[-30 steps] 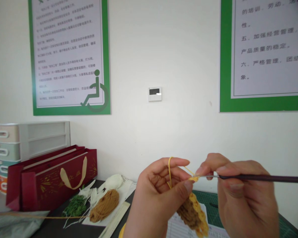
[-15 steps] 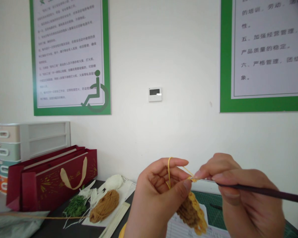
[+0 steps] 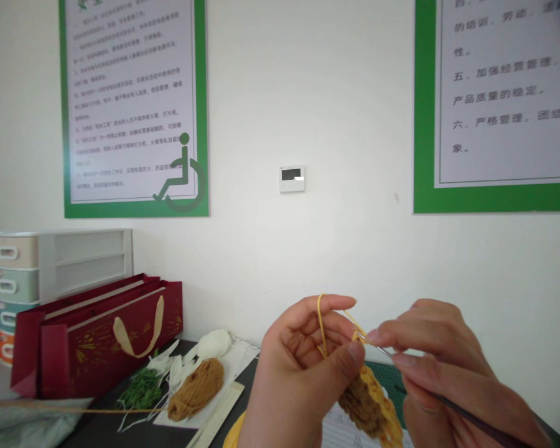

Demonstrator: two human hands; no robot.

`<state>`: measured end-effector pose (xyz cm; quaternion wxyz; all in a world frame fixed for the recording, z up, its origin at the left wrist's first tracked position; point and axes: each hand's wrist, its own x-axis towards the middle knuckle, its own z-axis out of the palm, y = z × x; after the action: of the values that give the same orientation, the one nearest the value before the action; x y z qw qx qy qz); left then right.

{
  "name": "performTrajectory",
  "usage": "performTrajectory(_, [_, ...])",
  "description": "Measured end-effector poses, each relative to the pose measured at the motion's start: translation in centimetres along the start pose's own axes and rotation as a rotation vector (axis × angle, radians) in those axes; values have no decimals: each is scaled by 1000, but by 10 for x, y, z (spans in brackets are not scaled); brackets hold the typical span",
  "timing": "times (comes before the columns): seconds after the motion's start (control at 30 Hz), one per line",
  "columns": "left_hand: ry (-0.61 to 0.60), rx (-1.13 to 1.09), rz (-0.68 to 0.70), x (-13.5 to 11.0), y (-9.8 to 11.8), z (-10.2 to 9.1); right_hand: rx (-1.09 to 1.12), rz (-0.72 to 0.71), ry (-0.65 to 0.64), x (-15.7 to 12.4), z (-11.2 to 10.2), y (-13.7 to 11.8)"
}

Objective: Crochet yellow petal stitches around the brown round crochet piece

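1. Pinching the top edge of a crochet piece (image 3: pixel 366 398), the thumb (image 3: pixel 355 353) and middle fingers of the left hand (image 3: pixel 303 367) close narrowly on it, while the raised index finger (image 3: pixel 336 303) carries a loop of yellow yarn (image 3: pixel 322 317).
2. Gripping a crochet hook (image 3: pixel 476 423) narrowly between thumb and forefinger, the right hand (image 3: pixel 448 367) brings the hook's metal tip into the top stitches; its dark handle slants toward the lower right.
3. Hanging from the left hand, the crochet piece, brown in the middle with a yellow scalloped border, is held in the air over the right part of the table.
4. Lying below it are a printed form (image 3: pixel 350 429) and a green cutting mat (image 3: pixel 385 373), with the mat reaching the table's far edge.
5. Sitting left of the hands on a white sheet (image 3: pixel 236 367) are a mustard-brown yarn bundle (image 3: pixel 196 389) and a white yarn ball (image 3: pixel 214 344), with a pale ruler (image 3: pixel 219 417) along the sheet's near side.
6. Standing at the table's far left corner is a dark red gift bag (image 3: pixel 98 336), with a plastic drawer unit (image 3: pixel 28 280) behind it.
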<state>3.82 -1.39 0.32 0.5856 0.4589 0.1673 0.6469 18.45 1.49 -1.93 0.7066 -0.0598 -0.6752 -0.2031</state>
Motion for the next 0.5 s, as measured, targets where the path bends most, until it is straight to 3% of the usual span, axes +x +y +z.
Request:
performTrajectory(0.23, [-11, -64, 4, 0, -1, 2, 13, 42, 114, -17, 6, 9])
performTrajectory(0.43, [7, -82, -23, 1, -2, 2, -56, 26, 93, -16, 10, 4])
performTrajectory(0.5, [23, -50, 18, 1, -3, 3, -66, 135, 128, -14, 12, 0])
